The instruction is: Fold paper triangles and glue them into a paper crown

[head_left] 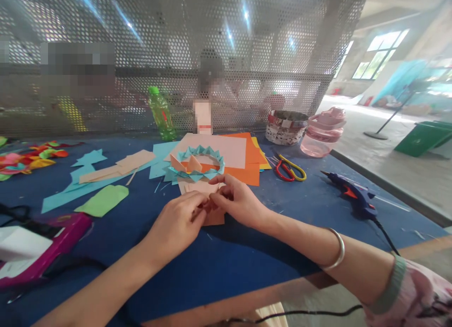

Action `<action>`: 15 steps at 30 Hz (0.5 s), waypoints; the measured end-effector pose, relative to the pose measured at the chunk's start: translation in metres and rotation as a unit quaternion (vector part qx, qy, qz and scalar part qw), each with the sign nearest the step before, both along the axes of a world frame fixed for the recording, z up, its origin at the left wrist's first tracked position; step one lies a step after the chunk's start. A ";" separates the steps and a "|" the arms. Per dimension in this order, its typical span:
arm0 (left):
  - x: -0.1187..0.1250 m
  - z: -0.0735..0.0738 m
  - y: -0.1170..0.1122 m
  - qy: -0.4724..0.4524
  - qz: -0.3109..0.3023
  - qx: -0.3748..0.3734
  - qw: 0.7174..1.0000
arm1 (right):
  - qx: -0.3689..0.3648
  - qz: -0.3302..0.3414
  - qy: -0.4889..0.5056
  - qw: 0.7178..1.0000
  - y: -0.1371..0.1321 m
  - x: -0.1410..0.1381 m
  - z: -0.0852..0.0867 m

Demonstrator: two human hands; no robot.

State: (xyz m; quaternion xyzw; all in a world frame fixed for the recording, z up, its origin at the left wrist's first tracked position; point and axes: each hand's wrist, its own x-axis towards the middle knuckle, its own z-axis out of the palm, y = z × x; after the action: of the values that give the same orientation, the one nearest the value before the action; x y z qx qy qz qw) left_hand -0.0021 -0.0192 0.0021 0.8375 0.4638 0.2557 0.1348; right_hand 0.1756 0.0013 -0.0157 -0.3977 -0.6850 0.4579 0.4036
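The left hand (175, 222) and right hand (237, 200) meet just in from the near edge of the blue tabletop (226, 280), near its middle. Their fingers are curled closed, pinching a folded peach paper piece (206, 197) from both sides, though the exact grip is partly hidden. The paper's long axis runs roughly front to back, its far end pointing toward the far edge and touching a ring of folded teal and peach paper points (199, 164). A silver bangle (334, 249) circles the right wrist.

Toward the left edge lie a magenta tool (45, 244), a green paper cutout (102, 200) and teal paper scraps (81, 185). Toward the right edge sits a blue glue gun (353, 197). Beyond the ring are orange paper sheets (243, 171), red-and-yellow scissors (287, 169), a paper-covered pot (285, 126), a pink water bottle (323, 131) and a green plastic bottle (160, 112). A perforated metal screen (176, 35) stands past the far edge.
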 end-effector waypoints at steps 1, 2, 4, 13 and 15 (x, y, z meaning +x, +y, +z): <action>-0.001 0.002 0.001 -0.036 0.006 -0.015 0.999 | -0.004 -0.012 0.027 1.000 0.000 0.000 0.001; -0.003 0.004 0.003 -0.080 0.020 -0.044 0.996 | -0.001 -0.033 0.047 0.998 0.001 0.000 0.002; -0.007 0.007 0.007 -0.187 0.062 -0.132 0.971 | 0.014 -0.083 0.059 0.995 0.003 0.001 0.004; -0.010 0.004 0.012 -0.425 0.081 -0.355 0.829 | 0.033 0.008 -0.071 0.997 -0.002 -0.001 0.003; -0.008 0.003 0.012 -0.436 0.075 -0.368 0.818 | 0.031 0.012 -0.099 0.994 -0.003 -0.002 0.003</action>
State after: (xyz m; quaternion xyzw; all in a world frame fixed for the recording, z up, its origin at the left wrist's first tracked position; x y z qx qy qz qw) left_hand -0.0105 -0.0077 0.0050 0.4895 0.4775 0.4138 0.6010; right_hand 0.1735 -0.0020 -0.0129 -0.4199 -0.7406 0.3993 0.3402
